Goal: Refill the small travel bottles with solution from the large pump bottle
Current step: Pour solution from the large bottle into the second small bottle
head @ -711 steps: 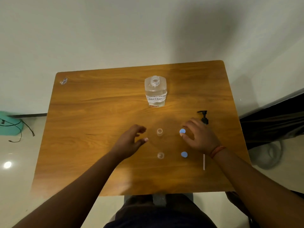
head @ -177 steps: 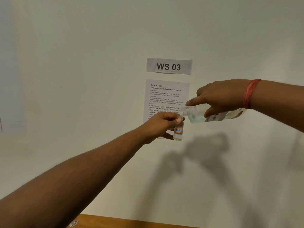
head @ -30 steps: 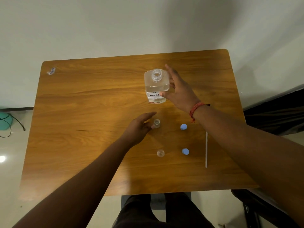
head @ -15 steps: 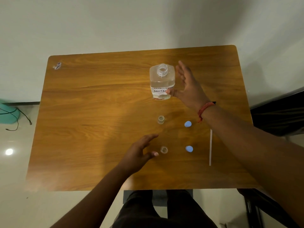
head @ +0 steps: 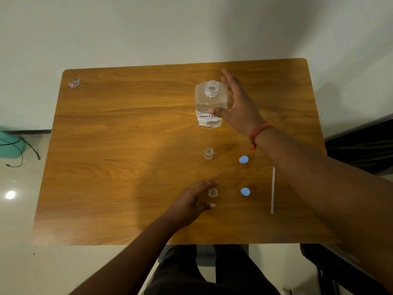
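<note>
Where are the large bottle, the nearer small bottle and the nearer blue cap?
large bottle [head: 209, 118], head view, white label.
nearer small bottle [head: 212, 192], head view, open mouth.
nearer blue cap [head: 245, 191], head view, top.

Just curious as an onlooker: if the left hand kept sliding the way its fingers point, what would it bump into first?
Most likely the nearer small travel bottle, uncapped, standing right at the left hand's fingers; whether they already touch is unclear. Beyond it lies a blue cap.

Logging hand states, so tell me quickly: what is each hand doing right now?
Left hand: open, fingers spread around the near small travel bottle, not gripping.
Right hand: open, fingers straight beside the large bottle, holding nothing.
</note>
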Demonstrator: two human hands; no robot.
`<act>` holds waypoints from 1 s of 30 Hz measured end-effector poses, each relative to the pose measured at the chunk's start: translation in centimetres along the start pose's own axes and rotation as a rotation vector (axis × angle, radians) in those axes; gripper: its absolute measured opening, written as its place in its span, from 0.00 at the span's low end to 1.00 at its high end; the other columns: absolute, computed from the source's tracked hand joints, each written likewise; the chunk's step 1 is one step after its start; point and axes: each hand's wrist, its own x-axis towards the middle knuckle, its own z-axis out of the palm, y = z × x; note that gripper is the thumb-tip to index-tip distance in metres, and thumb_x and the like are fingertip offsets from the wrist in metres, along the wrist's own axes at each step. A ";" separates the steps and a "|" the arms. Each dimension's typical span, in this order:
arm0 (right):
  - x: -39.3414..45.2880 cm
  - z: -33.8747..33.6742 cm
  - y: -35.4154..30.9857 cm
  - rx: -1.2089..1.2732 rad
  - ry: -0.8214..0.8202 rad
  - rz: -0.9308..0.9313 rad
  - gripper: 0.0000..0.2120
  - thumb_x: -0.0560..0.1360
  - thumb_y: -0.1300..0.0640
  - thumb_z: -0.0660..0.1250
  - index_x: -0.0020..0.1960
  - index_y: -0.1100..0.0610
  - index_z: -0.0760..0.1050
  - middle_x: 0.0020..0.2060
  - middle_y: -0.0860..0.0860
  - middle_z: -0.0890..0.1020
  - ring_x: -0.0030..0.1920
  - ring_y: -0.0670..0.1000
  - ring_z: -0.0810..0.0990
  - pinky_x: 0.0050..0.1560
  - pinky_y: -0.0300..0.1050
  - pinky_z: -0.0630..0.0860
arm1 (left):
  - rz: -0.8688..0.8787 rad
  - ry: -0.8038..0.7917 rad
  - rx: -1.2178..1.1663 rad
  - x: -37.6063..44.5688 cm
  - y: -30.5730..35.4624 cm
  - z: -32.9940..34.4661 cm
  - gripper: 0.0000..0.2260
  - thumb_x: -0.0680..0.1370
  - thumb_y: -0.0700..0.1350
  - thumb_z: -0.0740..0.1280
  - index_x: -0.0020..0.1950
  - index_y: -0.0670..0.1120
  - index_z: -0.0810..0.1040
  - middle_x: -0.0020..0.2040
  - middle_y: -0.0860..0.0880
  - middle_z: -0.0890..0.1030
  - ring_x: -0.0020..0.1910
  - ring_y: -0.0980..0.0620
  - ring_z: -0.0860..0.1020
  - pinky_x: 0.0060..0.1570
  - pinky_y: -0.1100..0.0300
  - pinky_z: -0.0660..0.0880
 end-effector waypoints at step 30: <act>-0.7 -2.2 -1.9 -0.126 0.085 -0.162 0.31 0.70 0.46 0.74 0.70 0.42 0.69 0.62 0.44 0.75 0.60 0.44 0.72 0.57 0.32 0.68 | 0.150 0.147 0.027 0.9 3.9 -2.7 0.15 0.79 0.41 0.71 0.67 0.49 0.80 0.59 0.56 0.82 0.58 0.62 0.79 0.59 0.66 0.76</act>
